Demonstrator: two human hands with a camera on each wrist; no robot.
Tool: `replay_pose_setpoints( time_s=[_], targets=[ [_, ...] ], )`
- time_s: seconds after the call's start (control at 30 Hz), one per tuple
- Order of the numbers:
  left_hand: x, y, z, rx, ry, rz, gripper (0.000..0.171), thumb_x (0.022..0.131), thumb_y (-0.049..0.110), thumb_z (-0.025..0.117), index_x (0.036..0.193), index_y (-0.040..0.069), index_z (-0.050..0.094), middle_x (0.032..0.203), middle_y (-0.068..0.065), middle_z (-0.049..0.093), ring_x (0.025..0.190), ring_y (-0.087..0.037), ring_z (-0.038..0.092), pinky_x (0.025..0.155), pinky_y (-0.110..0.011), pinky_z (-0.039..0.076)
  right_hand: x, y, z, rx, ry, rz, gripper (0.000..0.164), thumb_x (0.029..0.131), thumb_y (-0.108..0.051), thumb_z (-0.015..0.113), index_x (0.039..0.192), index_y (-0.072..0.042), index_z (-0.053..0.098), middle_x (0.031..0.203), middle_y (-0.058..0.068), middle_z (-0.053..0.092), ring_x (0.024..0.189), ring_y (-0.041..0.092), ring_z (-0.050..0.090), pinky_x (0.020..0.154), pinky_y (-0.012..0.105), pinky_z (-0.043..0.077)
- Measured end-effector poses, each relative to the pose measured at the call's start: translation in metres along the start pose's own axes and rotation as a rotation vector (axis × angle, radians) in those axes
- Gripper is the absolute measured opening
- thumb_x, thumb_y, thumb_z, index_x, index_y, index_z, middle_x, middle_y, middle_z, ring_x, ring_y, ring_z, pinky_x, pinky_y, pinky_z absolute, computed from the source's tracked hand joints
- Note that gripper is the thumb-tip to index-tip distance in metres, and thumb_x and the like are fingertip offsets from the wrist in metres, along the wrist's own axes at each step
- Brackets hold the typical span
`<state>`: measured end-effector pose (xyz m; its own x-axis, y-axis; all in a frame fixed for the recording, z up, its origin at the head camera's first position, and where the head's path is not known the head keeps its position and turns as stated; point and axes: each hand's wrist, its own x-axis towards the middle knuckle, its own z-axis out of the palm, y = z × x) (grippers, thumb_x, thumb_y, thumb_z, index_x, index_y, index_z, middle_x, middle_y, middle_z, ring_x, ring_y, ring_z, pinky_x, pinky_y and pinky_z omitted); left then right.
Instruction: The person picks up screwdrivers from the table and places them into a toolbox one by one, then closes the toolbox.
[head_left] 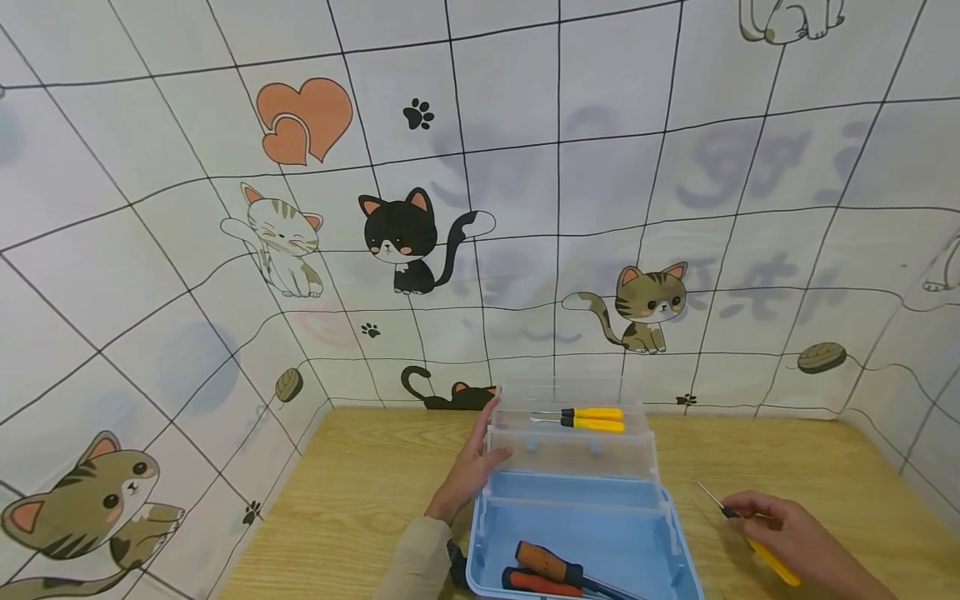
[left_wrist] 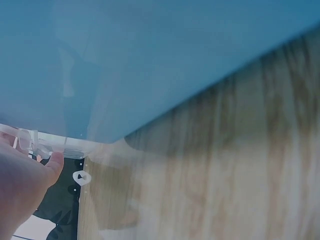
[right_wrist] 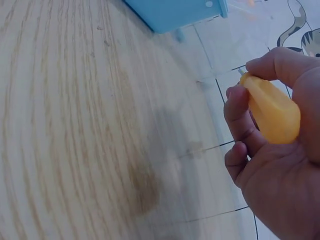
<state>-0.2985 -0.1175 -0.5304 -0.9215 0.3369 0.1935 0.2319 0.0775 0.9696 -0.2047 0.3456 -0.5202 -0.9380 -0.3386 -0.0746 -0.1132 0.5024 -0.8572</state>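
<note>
A blue toolbox (head_left: 615,533) stands on the wooden table with its clear plastic lid (head_left: 562,458) raised. My left hand (head_left: 463,483) grips the lid's left edge, thumb in front and fingers at the side and behind. To the right of the box, my right hand (head_left: 776,525) pinches a screwdriver (head_left: 772,561) with a yellow handle, its thin shaft pointing up and left. The right wrist view also shows that yellow handle (right_wrist: 275,110) between thumb and fingers. Two more yellow-handled screwdrivers (head_left: 597,419) lie side by side in the lid's upper compartment.
Inside the box's front part lie a screwdriver (head_left: 551,561) with a brown handle and a tool with a red-and-black handle (head_left: 540,582). A cat-printed cloth (head_left: 525,250) hangs behind and at both sides of the wooden table (head_left: 375,483).
</note>
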Motion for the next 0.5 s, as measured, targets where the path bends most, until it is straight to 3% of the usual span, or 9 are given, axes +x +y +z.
replay_pose_setpoints(
  time_s=[0.27, 0.5],
  targets=[
    [0.0004, -0.0016, -0.0001, 0.008, 0.006, 0.008, 0.079, 0.098, 0.014, 0.060, 0.157, 0.042, 0.016, 0.159, -0.009, 0.026, 0.141, -0.029, 0.032, 0.109, -0.057, 0.034, -0.0006, 0.0007, 0.0025, 0.003, 0.031, -0.104, 0.031, 0.101, -0.005, 0.054, 0.121, 0.019, 0.054, 0.104, -0.017, 0.067, 0.091, -0.005, 0.062, 0.070, 0.021, 0.053],
    [-0.0003, 0.0002, 0.0003, -0.013, 0.001, -0.006, 0.079, 0.098, 0.014, 0.061, 0.156, 0.045, 0.017, 0.159, -0.003, 0.028, 0.139, -0.028, 0.036, 0.108, -0.055, 0.036, -0.0015, -0.0030, 0.0046, -0.028, 0.085, -0.113, 0.030, 0.101, -0.007, 0.056, 0.118, 0.017, 0.056, 0.104, -0.022, 0.065, 0.090, -0.006, 0.060, 0.068, 0.023, 0.052]
  ],
)
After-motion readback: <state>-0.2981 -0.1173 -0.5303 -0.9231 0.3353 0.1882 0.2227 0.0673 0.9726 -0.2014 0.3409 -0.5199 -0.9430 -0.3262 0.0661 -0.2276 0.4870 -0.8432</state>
